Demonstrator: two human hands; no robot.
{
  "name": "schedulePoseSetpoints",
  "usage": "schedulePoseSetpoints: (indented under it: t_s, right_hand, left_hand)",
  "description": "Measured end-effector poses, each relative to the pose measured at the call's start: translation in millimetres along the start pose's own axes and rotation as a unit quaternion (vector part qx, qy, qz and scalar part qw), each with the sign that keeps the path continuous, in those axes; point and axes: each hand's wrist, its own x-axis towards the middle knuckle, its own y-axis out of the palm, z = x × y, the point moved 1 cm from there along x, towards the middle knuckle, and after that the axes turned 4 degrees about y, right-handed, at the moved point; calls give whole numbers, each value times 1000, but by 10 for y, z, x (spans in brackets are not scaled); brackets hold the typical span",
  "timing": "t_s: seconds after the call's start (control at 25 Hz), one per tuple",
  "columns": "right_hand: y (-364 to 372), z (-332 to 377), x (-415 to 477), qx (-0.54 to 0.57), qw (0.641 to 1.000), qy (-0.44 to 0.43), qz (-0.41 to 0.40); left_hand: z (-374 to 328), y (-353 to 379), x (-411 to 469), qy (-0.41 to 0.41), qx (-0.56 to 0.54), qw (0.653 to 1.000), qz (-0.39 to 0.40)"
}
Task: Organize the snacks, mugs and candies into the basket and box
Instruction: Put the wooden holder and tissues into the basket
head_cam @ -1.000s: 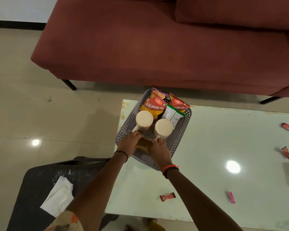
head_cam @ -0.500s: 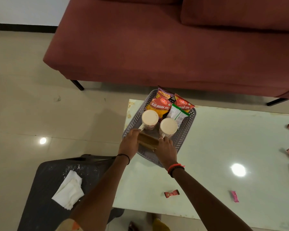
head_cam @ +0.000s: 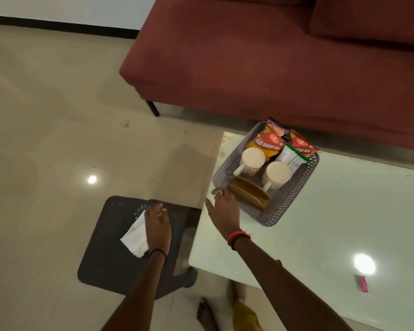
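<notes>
Left hand (head_cam: 157, 222), empty, reaches over the white tissue (head_cam: 135, 235) on the stool (head_cam: 110, 254), right hand (head_cam: 225, 209) spread empty beside the basket (head_cam: 294, 199); next, gather the pink candy (head_cam: 361, 283) off the counter (head_cam: 332, 223).

Basket (head_cam: 282, 211) is holding 2 mugs (head_cam: 253, 158) (head_cam: 278, 172), 4 snack packets (head_cam: 269, 143) (head_cam: 302, 144) (head_cam: 293, 158) (head_cam: 274, 127), 1 brown wooden box (head_cam: 249, 195). 1 pink candy (head_cam: 361, 283) is lying on the tabletop (head_cam: 344, 223). 1 white tissue (head_cam: 135, 235) is sitting on 1 dark stool (head_cam: 105, 259).
</notes>
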Motion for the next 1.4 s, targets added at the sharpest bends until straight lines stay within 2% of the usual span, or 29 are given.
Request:
schedulePoseSetpoints:
  t_s: [0.16,0.24,0.32,0.4,0.48,0.6,0.76,1.0,1.2,1.4]
  right_hand:
    - [427,418,-149,138,974,-15,179]
    - [674,553,-211,141,963,-13,231]
    - [931,652,-238,120,959,-12,258]
    - [1137,717,-237,104,957,-8,269]
    - [1307,779,-212,95,958,0,270]
    - [1501,832,-182,94,957,16,273]
    - [1672,900,-166,80,958,36,274]
    - [1807,983,-177,97,956,63,269]
    - [1717,970,-178,163,948,100,254]
    - [1344,947,-217,278,905,191,260]
  left_hand:
    - [517,-521,-124,-61,42,996,-50]
    - [732,-663,-117,-118,59,988,-84]
    - [963,-734,-89,-180,63,978,-81]
    - [1157,-754,-65,-233,31,970,-62]
    - [1315,-754,-17,-254,13,967,-36]
    - [1447,-715,61,-236,-11,972,-9]
    - [1497,-678,126,-210,-51,976,-11]
    - [1545,-680,230,-247,-89,965,-28]
    - [1373,-766,251,-264,-192,945,-16]
    - [1087,-793,283,-274,-221,936,17]
